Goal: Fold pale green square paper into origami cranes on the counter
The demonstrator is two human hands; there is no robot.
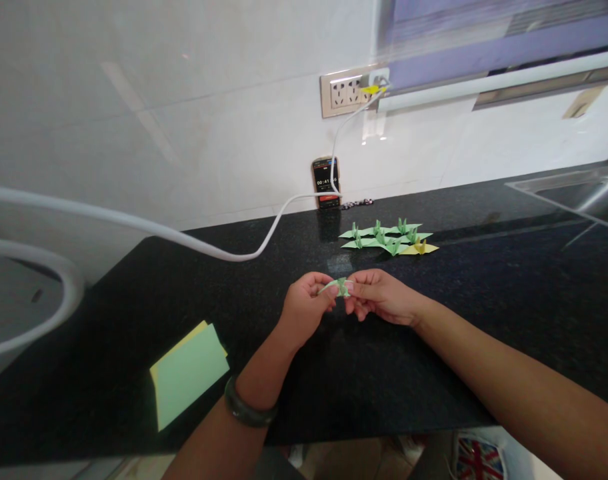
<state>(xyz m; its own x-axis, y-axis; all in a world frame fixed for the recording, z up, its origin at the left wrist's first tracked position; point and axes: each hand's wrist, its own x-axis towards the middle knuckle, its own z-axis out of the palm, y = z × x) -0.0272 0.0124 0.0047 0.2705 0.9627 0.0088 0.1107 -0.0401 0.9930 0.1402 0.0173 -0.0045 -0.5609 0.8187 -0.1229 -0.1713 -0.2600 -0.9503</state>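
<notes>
Between my two hands, a little above the black countertop, is a green origami crane (342, 287) with its wings spread. My left hand (307, 305) pinches one wing between thumb and fingers. The opposite side is pinched by my right hand (377, 293). Part of the paper is hidden behind my fingertips. Beyond my hands, several finished green paper cranes (379, 235) stand close together in rows, with one yellow paper crane (421, 247) at their right front. To the left of my left forearm lies a stack of green and yellow paper sheets (191, 377).
A phone (327, 181) showing a running timer leans on the tiled wall. A white cable (224, 254) arches across the left side and up to the wall socket (349, 92). At the far right is a metal sink (579, 190). The black countertop (109, 320) has its front edge below.
</notes>
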